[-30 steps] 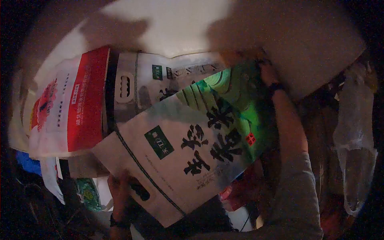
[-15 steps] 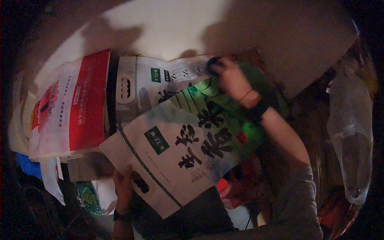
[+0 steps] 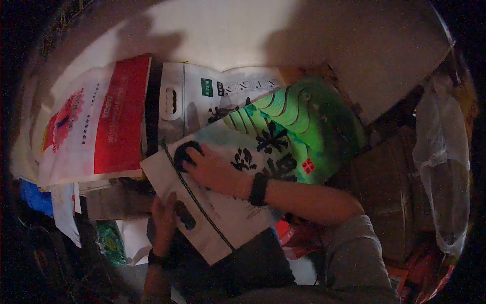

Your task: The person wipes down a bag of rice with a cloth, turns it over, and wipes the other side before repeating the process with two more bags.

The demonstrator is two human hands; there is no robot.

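Head view, dim. Three printed bags: green-and-white rice bag under both hands, second white bag just beyond it, red-and-white bag further off, past left hand. Left hand grips rice bag's near handle end, fingers partly hidden behind it. Right hand presses small dark object onto bag; object hard to identify. Clear plastic bag well beyond right arm, cut off at edge.
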